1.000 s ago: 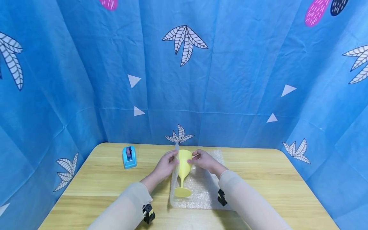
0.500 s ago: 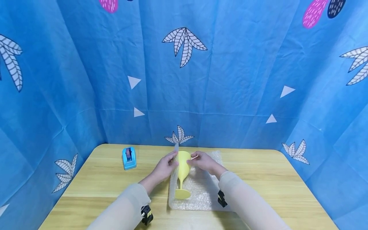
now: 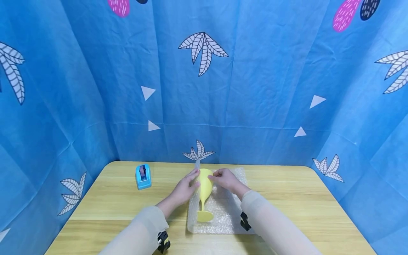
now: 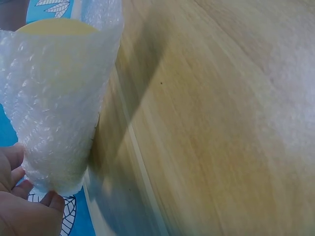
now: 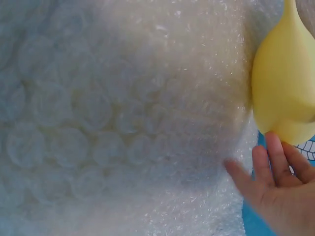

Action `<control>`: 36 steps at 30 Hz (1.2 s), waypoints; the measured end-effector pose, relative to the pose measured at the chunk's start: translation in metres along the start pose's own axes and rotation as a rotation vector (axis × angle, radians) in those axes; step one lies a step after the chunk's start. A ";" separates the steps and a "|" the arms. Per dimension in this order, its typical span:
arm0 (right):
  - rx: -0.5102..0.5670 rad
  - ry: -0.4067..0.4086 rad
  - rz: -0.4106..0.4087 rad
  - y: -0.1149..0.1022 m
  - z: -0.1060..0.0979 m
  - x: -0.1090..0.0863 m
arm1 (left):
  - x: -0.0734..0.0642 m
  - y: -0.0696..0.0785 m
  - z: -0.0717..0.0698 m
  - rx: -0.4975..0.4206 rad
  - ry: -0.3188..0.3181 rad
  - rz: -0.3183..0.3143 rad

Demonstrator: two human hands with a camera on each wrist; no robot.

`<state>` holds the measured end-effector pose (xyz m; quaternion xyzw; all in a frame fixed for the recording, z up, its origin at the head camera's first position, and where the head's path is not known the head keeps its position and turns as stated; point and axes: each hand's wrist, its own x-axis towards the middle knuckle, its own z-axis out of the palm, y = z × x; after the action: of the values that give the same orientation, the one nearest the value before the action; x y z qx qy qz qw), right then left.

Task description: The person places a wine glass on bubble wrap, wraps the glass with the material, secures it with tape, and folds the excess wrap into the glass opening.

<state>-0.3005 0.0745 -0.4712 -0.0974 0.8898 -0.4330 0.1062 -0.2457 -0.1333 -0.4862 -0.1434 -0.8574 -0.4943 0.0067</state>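
Compared with half a second ago, the yellow stemmed goblet with a rounded bowl and flat disc base (image 3: 206, 187) is lying slightly further to the right, and the raised left flap of the clear bubble-wrap sheet (image 3: 225, 212) is following it. For the work in hand, the goblet and flap appear to be staying together; coverage is reaching only the goblet's left side, while its upper face is remaining bare.

The goblet is resting on its side on the sheet, its base pointing towards the person. The left hand (image 3: 185, 188) is curling its fingers at the flap, holding it against the goblet's left side near the rim. The right hand (image 3: 227, 178) is keeping its fingers loosely extended, a fingertip touching the bowl; no firm grip is showing.

To the right of the goblet, the remaining sheet is lying flat. Well to its left, a blue plastic tape dispenser (image 3: 143, 177) is standing on the light wood-grain counter (image 3: 111, 202), obstructing nothing. Behind the goblet, a blue patterned fabric curtain (image 3: 271, 88) is hanging. In the left wrist view, the flap is masking most of the goblet, only its yellow edge showing clearly.
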 end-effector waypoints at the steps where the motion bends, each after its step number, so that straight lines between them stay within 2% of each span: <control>1: -0.011 0.006 0.001 0.000 0.000 0.001 | 0.000 0.000 0.000 0.009 -0.004 0.003; 7: -0.013 0.027 -0.004 0.004 -0.002 0.003 | -0.001 0.002 0.000 0.015 -0.016 0.018; 17: 0.072 -0.049 -0.060 0.011 -0.009 0.003 | 0.002 0.006 0.000 0.026 -0.047 0.060; 23: 0.065 -0.077 -0.033 0.009 -0.013 0.000 | 0.004 0.010 0.001 0.035 -0.075 0.076; 29: 0.044 -0.087 0.019 0.004 -0.016 0.000 | 0.006 0.011 0.002 0.051 -0.068 0.089; 36: 0.021 -0.101 0.054 0.001 -0.014 0.000 | 0.010 0.009 0.004 0.027 -0.064 0.031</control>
<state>-0.3041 0.0863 -0.4636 -0.0939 0.8811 -0.4336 0.1635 -0.2521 -0.1230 -0.4789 -0.1724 -0.8613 -0.4779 -0.0109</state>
